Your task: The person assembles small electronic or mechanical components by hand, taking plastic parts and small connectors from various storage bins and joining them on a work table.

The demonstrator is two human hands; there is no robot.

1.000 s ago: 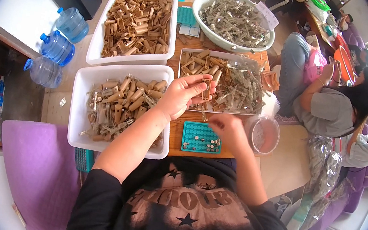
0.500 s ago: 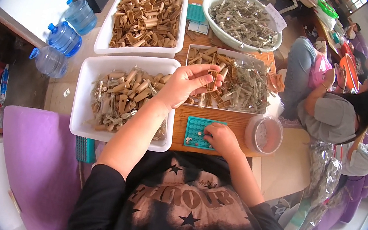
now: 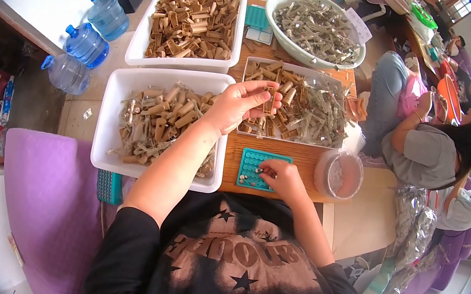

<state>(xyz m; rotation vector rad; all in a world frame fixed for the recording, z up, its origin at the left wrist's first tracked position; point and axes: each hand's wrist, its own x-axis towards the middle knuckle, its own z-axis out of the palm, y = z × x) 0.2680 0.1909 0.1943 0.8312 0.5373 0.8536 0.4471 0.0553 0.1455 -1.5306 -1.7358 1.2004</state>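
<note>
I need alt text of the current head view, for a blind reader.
A person's left hand holds a small brown part while the right hand is at a teal tray of small round pieces on a wooden table. To the left and beyond are two white tubs, a box and a pale basin, heaped with parts.

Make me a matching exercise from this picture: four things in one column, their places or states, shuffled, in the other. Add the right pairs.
Things:
1. Brown piece
2. Teal tray
3. Pale round basin
4. Clear tub

Places or states:
A. Heaped with small greyish pieces
B. Partly beneath the right hand
C. On the right hand's right
D. Held in the left hand

Pairs: 1-D, 2-B, 3-A, 4-C
</note>
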